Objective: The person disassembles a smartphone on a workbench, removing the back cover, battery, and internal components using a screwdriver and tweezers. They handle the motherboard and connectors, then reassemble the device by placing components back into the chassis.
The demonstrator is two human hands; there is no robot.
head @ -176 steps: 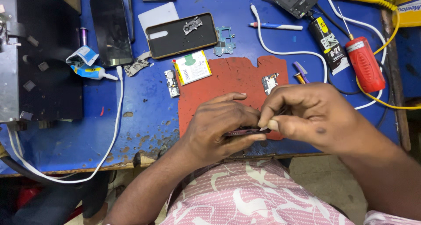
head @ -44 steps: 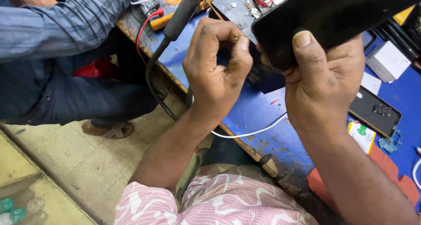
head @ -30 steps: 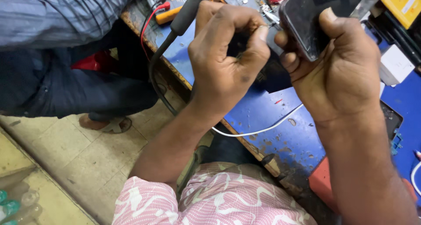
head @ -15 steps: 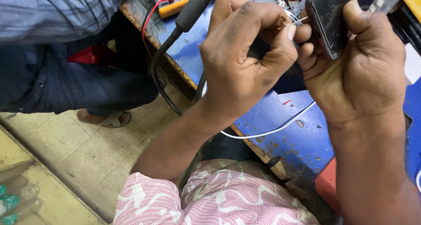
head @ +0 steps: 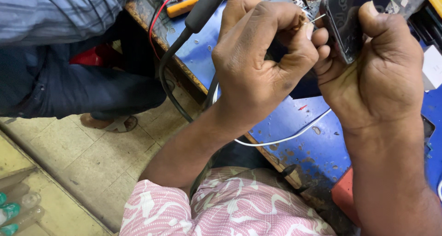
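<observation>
I see the left hand [head: 262, 65] pinching a thin metal pin [head: 316, 18] against the edge of a black phone [head: 347, 19], which the right hand [head: 373, 75] grips upright above the blue bench [head: 304, 148].

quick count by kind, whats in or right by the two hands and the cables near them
phone: 1, in right hand
thin metal pin: 1, pinched by left hand
white cable: 1
black cable: 1
red lead: 1
total: 5
</observation>
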